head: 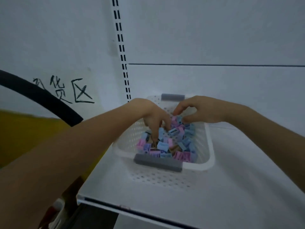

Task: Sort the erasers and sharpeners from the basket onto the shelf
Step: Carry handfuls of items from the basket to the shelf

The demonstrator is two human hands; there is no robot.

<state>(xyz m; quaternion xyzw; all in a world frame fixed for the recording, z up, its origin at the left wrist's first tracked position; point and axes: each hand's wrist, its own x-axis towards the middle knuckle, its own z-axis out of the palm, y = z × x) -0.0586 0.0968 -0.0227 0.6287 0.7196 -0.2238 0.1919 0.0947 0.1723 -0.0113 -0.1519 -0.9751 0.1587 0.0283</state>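
Note:
A white perforated basket (208,142) with grey handles stands on the white shelf (231,187). It holds several small blue, pink and purple sharpeners and erasers (166,146). My left hand (155,118) reaches into the basket from the left, its fingers pointing down into the pile around a blue sharpener (173,132). My right hand (196,109) reaches in from the right at the far end, fingers curled over the pieces there. Whether either hand holds a piece is hidden by the fingers.
The shelf's white back panel (214,38) rises behind the basket, with a slotted upright (123,52) to its left. Black handwriting (72,90) marks the left panel. A black curved bar (41,96) crosses the left side. The shelf's front edge (132,210) lies below.

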